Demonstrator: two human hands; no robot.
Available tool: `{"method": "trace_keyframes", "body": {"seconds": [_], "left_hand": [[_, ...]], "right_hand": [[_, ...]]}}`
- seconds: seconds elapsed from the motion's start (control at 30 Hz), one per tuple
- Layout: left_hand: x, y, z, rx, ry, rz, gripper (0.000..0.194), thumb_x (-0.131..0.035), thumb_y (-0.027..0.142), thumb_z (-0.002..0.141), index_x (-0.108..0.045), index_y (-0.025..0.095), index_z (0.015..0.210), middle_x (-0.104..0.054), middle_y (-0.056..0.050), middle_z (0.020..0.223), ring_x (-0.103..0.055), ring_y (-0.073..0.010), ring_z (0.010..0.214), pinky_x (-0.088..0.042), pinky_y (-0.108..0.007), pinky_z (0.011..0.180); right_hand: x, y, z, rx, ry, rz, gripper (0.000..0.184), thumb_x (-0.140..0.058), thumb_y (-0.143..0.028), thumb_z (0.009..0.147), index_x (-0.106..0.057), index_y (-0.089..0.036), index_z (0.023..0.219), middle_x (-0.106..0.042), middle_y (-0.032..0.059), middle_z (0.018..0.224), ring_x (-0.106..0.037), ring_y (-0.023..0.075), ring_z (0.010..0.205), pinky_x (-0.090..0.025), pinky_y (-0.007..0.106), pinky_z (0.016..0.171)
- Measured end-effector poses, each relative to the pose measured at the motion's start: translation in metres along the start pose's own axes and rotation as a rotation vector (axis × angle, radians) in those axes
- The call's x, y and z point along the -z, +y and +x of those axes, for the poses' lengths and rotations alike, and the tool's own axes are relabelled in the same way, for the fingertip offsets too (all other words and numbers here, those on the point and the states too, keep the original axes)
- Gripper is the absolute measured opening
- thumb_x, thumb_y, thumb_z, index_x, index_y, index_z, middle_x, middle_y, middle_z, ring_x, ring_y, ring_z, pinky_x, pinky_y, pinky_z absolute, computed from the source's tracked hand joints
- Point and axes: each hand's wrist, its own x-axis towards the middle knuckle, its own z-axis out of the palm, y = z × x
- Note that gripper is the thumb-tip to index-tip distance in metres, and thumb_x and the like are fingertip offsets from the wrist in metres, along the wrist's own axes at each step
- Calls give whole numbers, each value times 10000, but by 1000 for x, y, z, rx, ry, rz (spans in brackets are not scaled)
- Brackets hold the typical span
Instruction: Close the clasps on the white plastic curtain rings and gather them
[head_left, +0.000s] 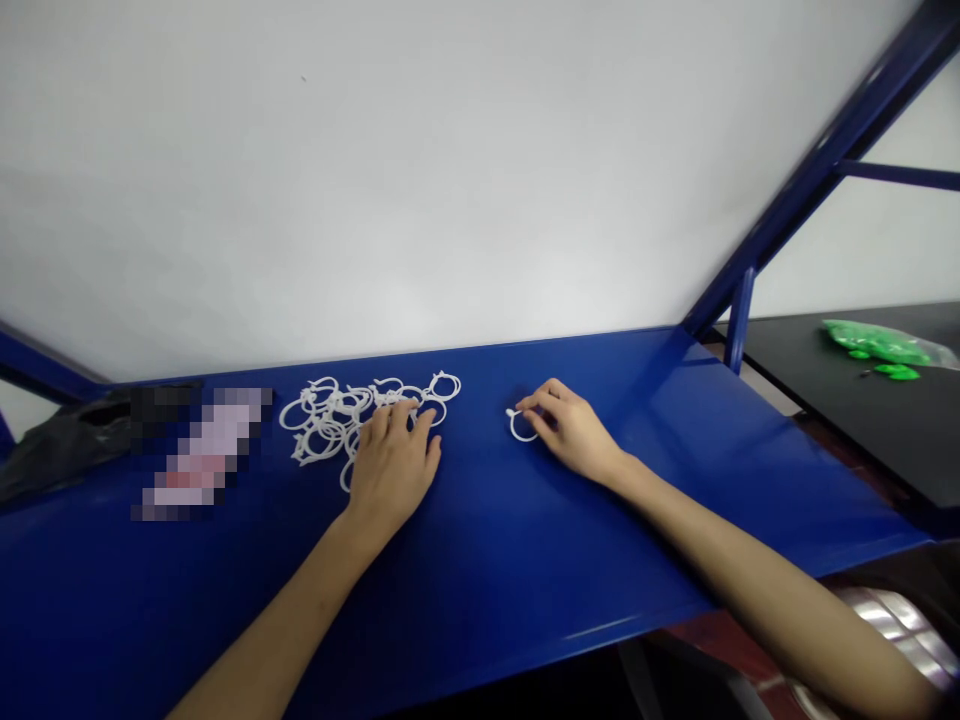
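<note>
A heap of several white plastic rings [330, 415] lies on the blue table [525, 560], toward its back. My left hand [391, 465] rests palm down on the heap's right side, its fingertips touching the rings. My right hand [571, 430] is further right, pinching a single white ring [519, 427] that lies flat on the table, apart from the heap.
A blurred-out patch [202, 450] and a black bag [64, 445] lie at the left of the table. A white wall stands behind. A blue frame strut [817, 165] rises at the right. A black table [862, 400] beyond it carries a bag of green parts [885, 345].
</note>
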Motion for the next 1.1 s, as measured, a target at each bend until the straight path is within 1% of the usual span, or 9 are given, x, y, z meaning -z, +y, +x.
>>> {"method": "trace_keyframes", "body": {"seconds": [0.1,0.2,0.37,0.5,0.57,0.67,0.8,0.87,1.1], "left_hand": [[1,-9,1,-5,13,42,133,-590,260,899,-699,197,943,-609,-159,1198,-501,-375,1102,-448,-552,875],[8,-5,2,-57,55,-14,103,-598,231,910,-696,216,885,-635,-119,1160,-508,-334,1085,-450,-519,889],[24,23,-4,-242,163,-179,149,-609,176,916,-722,271,932,-644,-55,1083,-520,-238,1029,-474,-400,902],[28,40,-11,-281,178,-313,162,-617,155,909,-708,284,945,-611,-36,1045,-536,-195,983,-504,-318,851],[28,43,-12,-211,179,-429,127,-616,163,910,-660,253,988,-611,-38,1031,-564,-184,971,-517,-326,863],[28,43,-11,30,145,-622,139,-611,232,914,-583,222,1049,-637,-44,1034,-621,-182,955,-543,-354,855],[28,39,-8,265,-123,-795,182,-537,376,959,-630,237,1030,-703,-24,955,-669,-170,814,-550,-304,679],[27,38,-8,290,-181,-853,217,-519,402,967,-654,235,999,-720,-19,925,-678,-169,798,-547,-308,702],[23,39,-10,213,-158,-866,180,-537,360,958,-653,227,919,-692,4,833,-648,-152,757,-514,-290,710]], "right_hand": [[7,18,3,-89,23,-184,261,-599,-203,936,-631,-191,1195,-619,64,947,-620,210,847,-554,385,802],[12,18,4,-75,69,-246,259,-612,-249,942,-637,-174,1188,-637,85,946,-597,266,946,-534,449,861],[9,-18,-3,44,-43,133,261,-580,-346,984,-621,-188,1187,-682,48,936,-649,182,838,-555,349,800],[2,-42,-13,78,-86,357,217,-557,-308,997,-586,-192,1177,-699,6,855,-671,123,731,-555,242,680],[0,-45,-17,73,-30,366,192,-559,-296,993,-572,-192,1155,-689,-3,812,-664,114,688,-550,225,647],[1,-44,-18,68,23,358,177,-568,-326,991,-572,-200,1114,-702,14,826,-674,127,702,-560,239,656],[3,-43,-19,78,-37,358,195,-575,-375,989,-606,-205,1079,-733,34,885,-698,142,745,-565,250,672],[3,-44,-19,88,-71,361,198,-584,-373,986,-607,-203,1085,-735,29,880,-702,142,742,-558,242,657],[-2,-44,-21,167,-121,379,133,-531,-292,1015,-620,-205,968,-742,51,984,-727,165,880,-568,273,770]]}}
